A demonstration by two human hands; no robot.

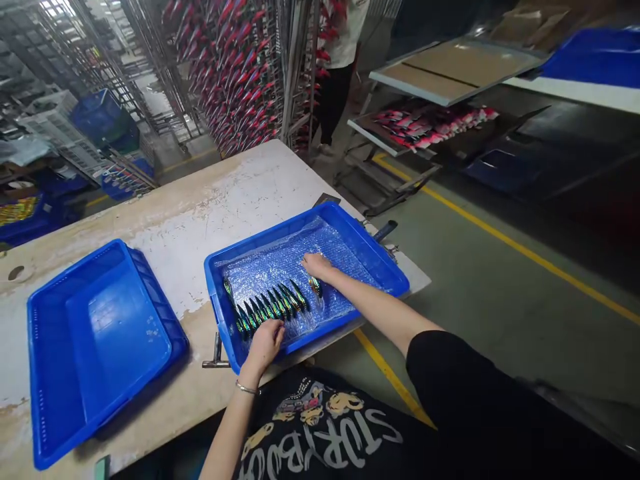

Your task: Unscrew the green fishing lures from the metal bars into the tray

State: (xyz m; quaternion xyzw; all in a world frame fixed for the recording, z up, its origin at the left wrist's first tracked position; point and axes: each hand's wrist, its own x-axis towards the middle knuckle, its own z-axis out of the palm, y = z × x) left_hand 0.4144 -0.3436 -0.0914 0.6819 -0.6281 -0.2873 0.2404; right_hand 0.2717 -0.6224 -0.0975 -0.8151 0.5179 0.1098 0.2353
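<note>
A blue plastic tray (pixel 380 263) lined with bubble wrap (pixel 280 267) sits at the near edge of the worn white table (pixel 200 200). Several shiny green-and-dark fishing lures (pixel 270 305) lie in a slanted row on the wrap. My left hand (pixel 265 341) rests at the near end of that row, fingers curled against the lures. My right hand (pixel 316 265) reaches in from the right, fingers closed over one lure (pixel 316 287) at the row's right end.
An empty blue tray (pixel 100 340) lies to the left on the table. Racks hung with red and pink lures (pixel 235 73) stand behind, a person (pixel 340 60) beside them. Pink lures on a low shelf (pixel 430 127) and a yellow floor line (pixel 500 233) lie right.
</note>
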